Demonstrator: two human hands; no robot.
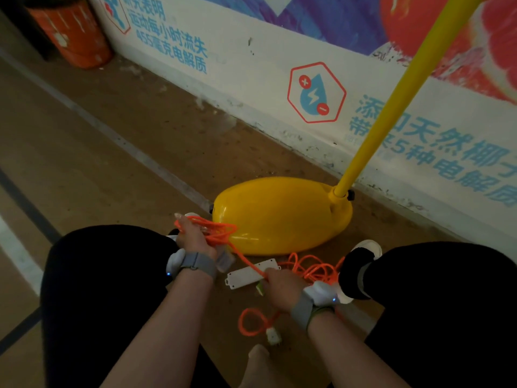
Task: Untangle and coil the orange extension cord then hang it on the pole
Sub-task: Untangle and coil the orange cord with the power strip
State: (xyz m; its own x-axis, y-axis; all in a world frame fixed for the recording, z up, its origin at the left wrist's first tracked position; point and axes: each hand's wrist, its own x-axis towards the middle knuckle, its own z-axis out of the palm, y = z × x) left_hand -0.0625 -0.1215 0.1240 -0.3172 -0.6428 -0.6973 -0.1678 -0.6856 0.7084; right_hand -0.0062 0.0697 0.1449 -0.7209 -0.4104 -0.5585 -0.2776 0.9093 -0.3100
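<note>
A crouching person's left hand [193,236] is clutching gathered loops of the orange extension cord [307,268] beside the yellow base [279,214] of the pole [391,99], while the right hand [279,288] is gripping a strand above the white power strip [246,274]; remaining cord is lying tangled on the floor [126,163].

Orange cord [246,260] in left hand [193,237] and right hand [280,288], beside yellow pole base [282,212]

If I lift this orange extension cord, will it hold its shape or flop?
Probably floppy: the thin orange extension cord lies in loose curls on the floor. Its white plastic power strip would likely dangle and swing. Loops held in the left hand may slip apart.
</note>
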